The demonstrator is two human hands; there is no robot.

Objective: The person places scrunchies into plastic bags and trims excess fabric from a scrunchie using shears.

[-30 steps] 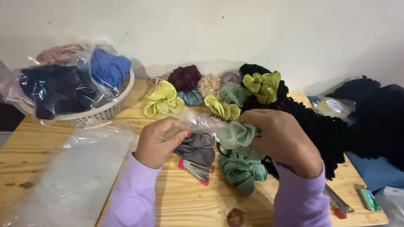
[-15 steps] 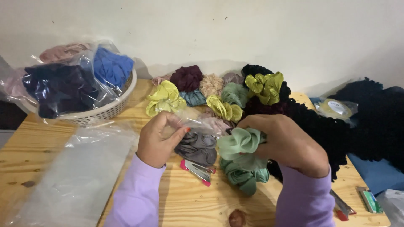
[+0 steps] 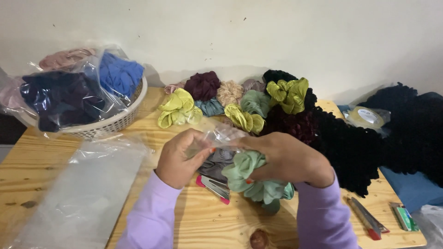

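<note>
Green scrunchie [image 3: 243,167] gripped in right hand [image 3: 286,159] above the wooden table [image 3: 41,170], half covered by its fingers, left hand [image 3: 181,158] pinching a clear plastic bag [image 3: 217,137], bag edges hard to trace, grey scrunchie [image 3: 217,163] mostly hidden beneath.

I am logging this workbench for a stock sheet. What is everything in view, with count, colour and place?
Sage-green fabric scrunchie: one, in the right hand.
Small clear plastic bag: one, held between both hands.
Loose fabric scrunchies: about ten; yellow-green, maroon, beige, teal, black; table's back edge.
Grey scrunchie: one, under the hands.
White plastic basket: one, back left, holding bagged blue, navy and pink fabric.
Clear plastic sheets: stack, left on the wooden table.
Black knitted fabric: heap, right.
Tape roll: one, yellowish, right.
Left hand: lilac sleeve, pinching the bag.
Right hand: lilac sleeve, gripping the scrunchie.
</note>
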